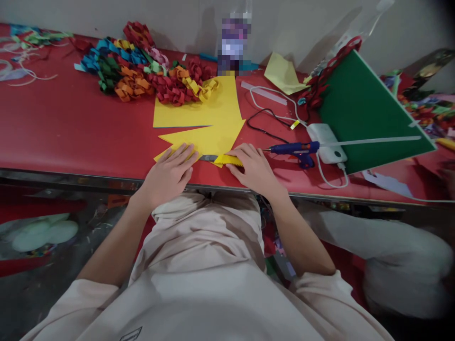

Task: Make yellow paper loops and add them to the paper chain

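A folded, pointed piece of yellow paper (208,137) lies near the front edge of the table. My left hand (168,171) rests on its left part, fingers stretched out and pressing flat. In my right hand (256,169) is a yellow utility knife (224,159), its grey blade out and pointing left towards my left fingertips. The blade lies along the lower part of the paper; whether it is inside a fold I cannot tell. Just right of my right hand lies a blue glue gun (292,149). Behind, a larger yellow sheet (195,116) lies flat.
Looped paper chains (137,83) in several colours are heaped at the back. A white power strip (326,142) with cables stands beside a leaning green board (366,113). A pale yellow sheet (282,73) lies at the back right. Another person's leg (405,246) is at right.
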A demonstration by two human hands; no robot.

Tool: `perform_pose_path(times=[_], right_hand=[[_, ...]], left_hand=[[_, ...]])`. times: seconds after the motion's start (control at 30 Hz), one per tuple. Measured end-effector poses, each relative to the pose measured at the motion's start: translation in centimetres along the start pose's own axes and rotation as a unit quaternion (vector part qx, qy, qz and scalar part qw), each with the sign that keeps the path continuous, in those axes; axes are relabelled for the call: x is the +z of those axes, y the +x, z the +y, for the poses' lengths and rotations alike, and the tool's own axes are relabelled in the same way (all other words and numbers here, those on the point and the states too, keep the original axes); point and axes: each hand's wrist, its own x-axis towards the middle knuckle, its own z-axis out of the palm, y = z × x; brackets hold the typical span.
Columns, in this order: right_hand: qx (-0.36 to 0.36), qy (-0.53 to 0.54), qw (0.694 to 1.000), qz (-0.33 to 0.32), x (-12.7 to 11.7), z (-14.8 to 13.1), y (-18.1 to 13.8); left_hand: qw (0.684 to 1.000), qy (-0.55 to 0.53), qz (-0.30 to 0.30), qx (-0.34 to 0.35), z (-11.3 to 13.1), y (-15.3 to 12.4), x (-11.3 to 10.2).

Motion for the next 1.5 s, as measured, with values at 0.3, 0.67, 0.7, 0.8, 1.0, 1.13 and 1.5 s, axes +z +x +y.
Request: perform_pose_path(times=[0.3, 0.67, 0.7, 0.8, 1.0, 1.13, 1.5], right_hand=[[-0.002, -0.01, 1.0, -0.01, -0.2, 0.6, 0.3], [-0.006, 0.011, 1.0, -0.007, -0.5, -0.7, -0.8], [-0.007, 0.014, 1.0, -0.008, -0.5, -0.8, -0.9], [-0.006, 0.023, 1.0, -0.003, -0.4, -0.8, -1.2], [-0.005, 0.02, 1.0, -0.004, -0.1, -1.3, -0.5], [-0.006, 0.008, 1.0, 0.002, 0.4, -1.6, 0.2], [-0.006, -0.012, 1.0, -0.002, 1.1, -1.8, 2.6]], left_hand=[[1.0, -0.018, -0.005, 0.007, -0.2, 0.0, -0.2], [0.999, -0.027, 0.018, -0.029, -0.3, 0.6, -0.5], [0.999, -0.019, 0.017, -0.039, -0.3, 0.5, -0.4], [0.998, 0.007, 0.007, -0.058, -0.2, 0.3, -0.1], [0.998, 0.031, -0.015, -0.05, -0.5, 0.3, 0.3], [0.998, 0.037, -0.017, -0.044, -0.6, 0.3, 0.2], [0.999, 0.034, -0.015, -0.033, -0.7, 0.2, 0.2]])
